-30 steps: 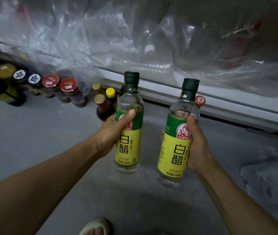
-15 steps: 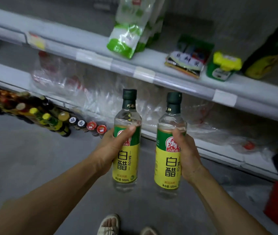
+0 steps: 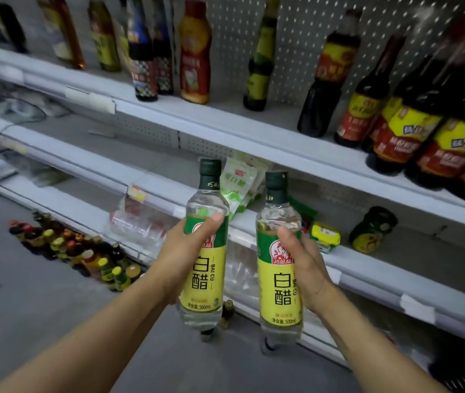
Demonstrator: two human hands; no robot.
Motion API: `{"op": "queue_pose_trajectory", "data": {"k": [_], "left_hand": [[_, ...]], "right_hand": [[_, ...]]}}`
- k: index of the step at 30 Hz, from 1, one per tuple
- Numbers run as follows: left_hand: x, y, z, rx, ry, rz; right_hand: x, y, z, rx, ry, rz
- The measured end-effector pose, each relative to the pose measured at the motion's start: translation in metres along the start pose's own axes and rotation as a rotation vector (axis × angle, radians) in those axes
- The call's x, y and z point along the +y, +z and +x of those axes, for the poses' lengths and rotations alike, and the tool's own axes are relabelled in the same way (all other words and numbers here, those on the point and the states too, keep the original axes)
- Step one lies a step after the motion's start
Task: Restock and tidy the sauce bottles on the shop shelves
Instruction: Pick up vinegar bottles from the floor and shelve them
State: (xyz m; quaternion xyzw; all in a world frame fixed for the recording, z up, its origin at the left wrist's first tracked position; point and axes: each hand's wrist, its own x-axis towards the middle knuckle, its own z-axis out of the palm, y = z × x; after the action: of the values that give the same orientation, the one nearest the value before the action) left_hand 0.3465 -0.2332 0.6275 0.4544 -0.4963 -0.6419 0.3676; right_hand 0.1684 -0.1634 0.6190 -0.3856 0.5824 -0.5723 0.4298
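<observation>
My left hand (image 3: pixel 181 258) grips a clear white vinegar bottle (image 3: pixel 204 282) with a green cap and a yellow-green label, held upright. My right hand (image 3: pixel 306 266) grips a second, identical vinegar bottle (image 3: pixel 279 293) beside it, a little lower and to the right. Both bottles hang in the air in front of the white shop shelves (image 3: pixel 225 129). The upper shelf carries dark soy sauce bottles (image 3: pixel 412 137) at the right and mixed sauce bottles (image 3: pixel 194 52) at the left and middle.
A row of small sauce bottles (image 3: pixel 84 253) stands on the grey floor at the foot of the shelves. The middle shelf holds a green-white bag (image 3: pixel 237 185), a yellow-lidded tub (image 3: pixel 325 236) and a dark jar (image 3: pixel 371 231). Clear plastic packs (image 3: pixel 137 222) fill the lowest shelf.
The view has swung upward from the floor and lowest shelf to the upper shelves. Both hands have risen with their bottles, and the two bottles stay side by side.
</observation>
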Motion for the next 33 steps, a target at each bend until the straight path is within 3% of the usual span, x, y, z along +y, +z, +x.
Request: {"op": "queue_pose_trajectory", "data": {"k": [8, 18, 33], "left_hand": [[0.086, -0.001, -0.038, 0.058, 0.13, -0.037], [0.143, -0.052, -0.016, 0.024, 0.14, -0.076], [0.211, -0.241, 0.081, -0.121, 0.18, 0.006]], "right_hand": [[-0.093, 0.019, -0.001, -0.086, -0.093, -0.031], [-0.131, 0.063, 0.02, -0.057, -0.102, 0.021], [-0.15, 0.247, 0.106, 0.129, -0.137, 0.066]]}}
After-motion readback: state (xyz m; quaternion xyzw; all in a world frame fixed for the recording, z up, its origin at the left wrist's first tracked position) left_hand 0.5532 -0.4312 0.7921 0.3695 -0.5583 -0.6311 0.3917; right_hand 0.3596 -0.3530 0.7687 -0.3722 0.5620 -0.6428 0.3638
